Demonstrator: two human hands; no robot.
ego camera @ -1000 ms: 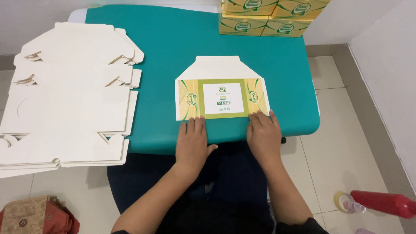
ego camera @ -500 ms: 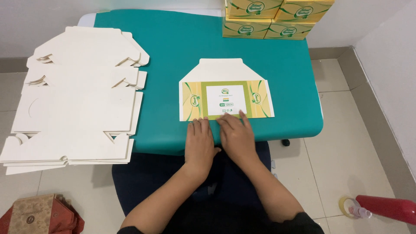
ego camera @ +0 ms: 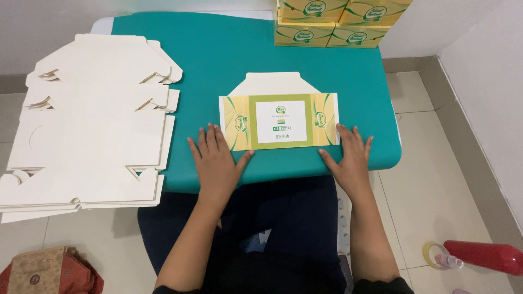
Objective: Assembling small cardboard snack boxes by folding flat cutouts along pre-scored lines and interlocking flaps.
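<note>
Flat carton (ego camera: pixel 279 121) lies crosswise on worktop (ego camera: pixel 218 54); left hand (ego camera: pixel 217 159) and right hand (ego camera: pixel 348 158) spread flat at its near corners, seemingly touching.

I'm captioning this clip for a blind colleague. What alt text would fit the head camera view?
A seated person's left hand and right hand rest flat on a teal table, at the lower corners of a flat yellow-and-green printed carton. A stack of blank white carton sheets lies to the left, and folded yellow boxes stand at the table's far edge.
</note>
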